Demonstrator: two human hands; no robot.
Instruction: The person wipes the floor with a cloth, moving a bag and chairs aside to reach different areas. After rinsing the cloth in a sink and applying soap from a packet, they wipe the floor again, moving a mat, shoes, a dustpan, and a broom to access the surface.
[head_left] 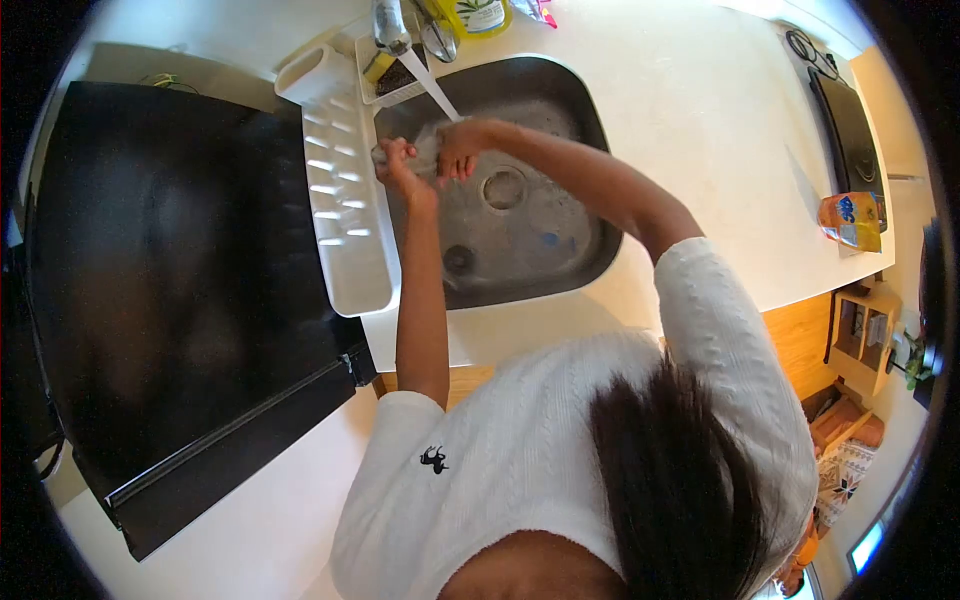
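Hair (pixel 680 470) nearest; hands (pixel 430 155) wring cloth (pixel 425 150), no legible labels.

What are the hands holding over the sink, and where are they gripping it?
Both hands, left hand and right hand, clutch a small grey cloth-like thing by its ends under the tap; what it is cannot be told.

Home kitchen, seen from above. A dark steel sink (pixel 520 215) with a round drain (pixel 503 187) is set into a pale surface (pixel 700 120); a tap (pixel 392 25) stands at its far rim and runs a stream of water (pixel 437 92). A white ribbed draining tray (pixel 340 190) lies just beside the sink, next to a black glass cooktop (pixel 170 290). A small caddy (pixel 392 75) and a bottle (pixel 472 14) sit behind the sink. A snack bag (pixel 850 220) rests at the surface's edge; wooden shelving (pixel 860 335) stands beyond.
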